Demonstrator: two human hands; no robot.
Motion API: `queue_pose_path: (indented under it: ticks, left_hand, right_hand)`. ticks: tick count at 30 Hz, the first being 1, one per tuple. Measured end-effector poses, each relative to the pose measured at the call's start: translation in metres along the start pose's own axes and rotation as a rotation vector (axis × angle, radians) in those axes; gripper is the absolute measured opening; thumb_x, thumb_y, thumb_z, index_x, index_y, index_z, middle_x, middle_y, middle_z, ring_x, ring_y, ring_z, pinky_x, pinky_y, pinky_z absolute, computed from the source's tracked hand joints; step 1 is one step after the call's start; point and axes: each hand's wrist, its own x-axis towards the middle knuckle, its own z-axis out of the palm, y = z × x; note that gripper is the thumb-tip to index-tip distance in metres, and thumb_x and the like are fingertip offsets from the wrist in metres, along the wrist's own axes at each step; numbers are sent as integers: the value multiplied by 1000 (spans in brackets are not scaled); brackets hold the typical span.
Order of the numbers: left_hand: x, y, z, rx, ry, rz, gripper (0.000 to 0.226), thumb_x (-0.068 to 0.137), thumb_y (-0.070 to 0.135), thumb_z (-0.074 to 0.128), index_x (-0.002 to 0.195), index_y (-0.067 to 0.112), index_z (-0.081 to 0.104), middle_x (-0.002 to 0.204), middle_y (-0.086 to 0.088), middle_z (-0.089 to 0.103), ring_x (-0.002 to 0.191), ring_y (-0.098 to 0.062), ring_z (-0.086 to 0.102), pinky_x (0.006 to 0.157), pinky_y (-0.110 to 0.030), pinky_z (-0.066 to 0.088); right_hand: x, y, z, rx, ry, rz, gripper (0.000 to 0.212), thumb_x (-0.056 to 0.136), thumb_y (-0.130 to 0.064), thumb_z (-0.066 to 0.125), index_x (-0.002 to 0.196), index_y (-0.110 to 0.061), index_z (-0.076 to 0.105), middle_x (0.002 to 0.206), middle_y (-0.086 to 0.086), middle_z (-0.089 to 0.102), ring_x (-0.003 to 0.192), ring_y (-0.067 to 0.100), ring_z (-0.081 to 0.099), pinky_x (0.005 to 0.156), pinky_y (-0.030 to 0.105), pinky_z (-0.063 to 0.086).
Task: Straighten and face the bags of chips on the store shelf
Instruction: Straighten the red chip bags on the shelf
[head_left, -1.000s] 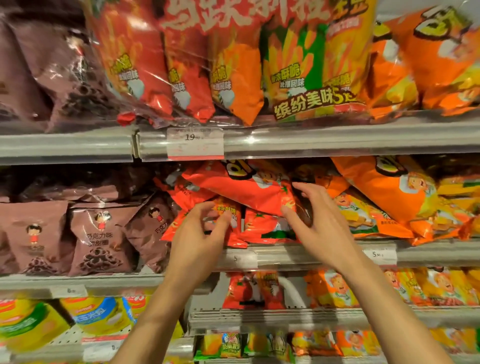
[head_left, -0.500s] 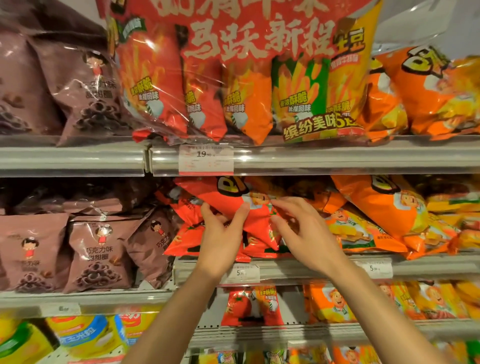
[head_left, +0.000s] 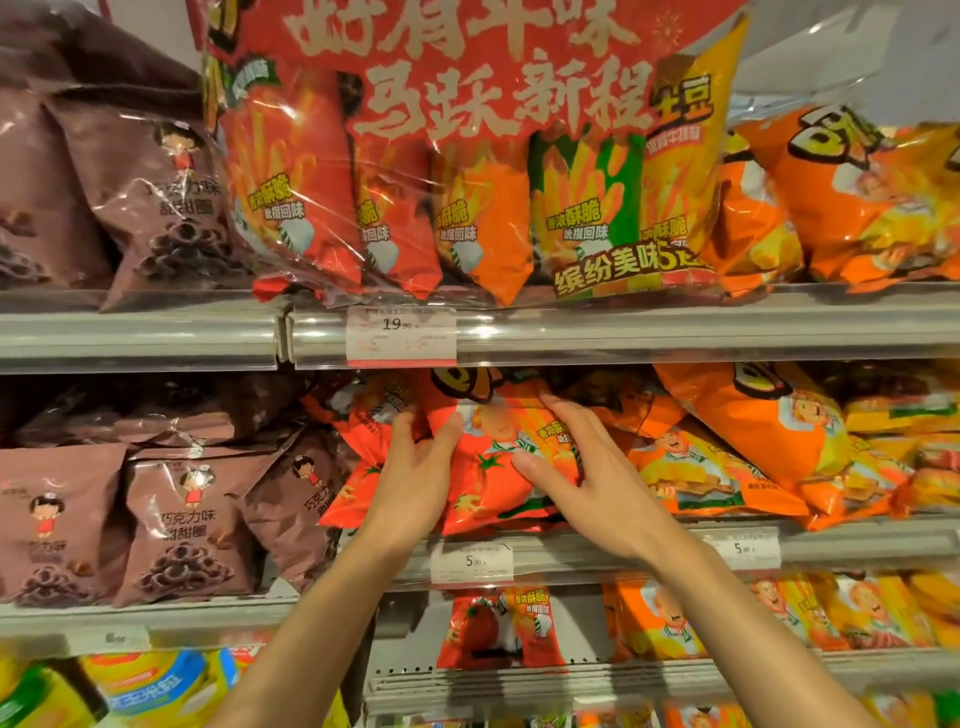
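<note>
Red chip bag (head_left: 493, 467), left hand (head_left: 415, 478), right hand (head_left: 587, 483) pressing

red bag (head_left: 498, 467): sides hidden by hands | price tag (head_left: 471, 562): small print unreadable
</note>
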Motion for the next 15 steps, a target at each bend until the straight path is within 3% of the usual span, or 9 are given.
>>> queue_pose_path:
  ticks: [2, 3, 5, 6, 8, 10, 12, 15]
  left_hand:
    - [-1, 1, 1, 53, 4, 20, 66, 93, 62, 55, 147, 30, 34, 114, -2, 72, 103, -20, 69, 90, -40, 53]
    - [-3, 1, 1, 66, 6, 40, 67, 92, 63, 55, 148, 32, 34, 122, -2, 68, 109, -18, 67, 94, -39, 52]
    - [-6, 1, 2, 114, -27, 89, 62, 92, 59, 60, 145, 37, 39, 121, 15, 64, 106, 3, 64, 83, -20, 53]
    - [-6, 1, 3, 148, -68, 99, 57, 92, 54, 62, 143, 39, 43, 120, 16, 63, 104, 7, 64, 78, -13, 51]
    - [-1, 3, 9, 203, -162, 103, 53, 94, 44, 65, 144, 39, 45, 125, 9, 61, 109, 0, 62, 84, -12, 48]
    - [9, 5, 17, 236, -203, 123, 54, 97, 33, 64, 147, 31, 45, 129, 7, 62, 110, 5, 62, 89, -10, 47]
    - [20, 6, 26, 275, -202, 128, 54, 99, 24, 63, 149, 22, 44, 131, 11, 61, 102, 12, 62, 79, 1, 42]
    - [32, 4, 37, 368, -219, 139, 57, 100, 24, 61, 153, 17, 40, 149, 4, 49, 119, -2, 53, 78, 7, 33]
  right_hand:
    - [0, 3, 3, -18, 66, 23, 87, 80, -84, 47, 151, -37, 31, 150, -18, 35, 135, 3, 41, 107, 30, 40]
    - [0, 5, 3, -25, 98, 33, 86, 80, -83, 47, 151, -36, 33, 149, -17, 36, 135, 4, 41, 106, 29, 40]
    - [3, 9, 2, -47, 140, 55, 88, 80, -83, 48, 151, -33, 35, 147, -14, 36, 135, 7, 41, 105, 28, 39]
    - [5, 11, 1, -68, 146, 73, 89, 80, -83, 47, 151, -31, 35, 149, -10, 36, 136, 10, 41, 104, 28, 38]
    - [11, 15, -3, -136, 141, 117, 88, 83, -81, 46, 152, -28, 36, 155, -2, 33, 141, 17, 37, 105, 29, 34]
    - [16, 20, -8, -229, 145, 123, 80, 90, -75, 43, 151, -24, 38, 158, 6, 31, 145, 23, 32, 110, 32, 30]
    - [18, 24, -14, -267, 127, 93, 72, 96, -68, 37, 151, -22, 41, 159, 7, 34, 147, 21, 28, 114, 31, 25]
    - [15, 30, -18, -278, 58, 52, 71, 99, -63, 25, 150, -17, 42, 154, 6, 43, 145, 17, 32, 115, 25, 21]
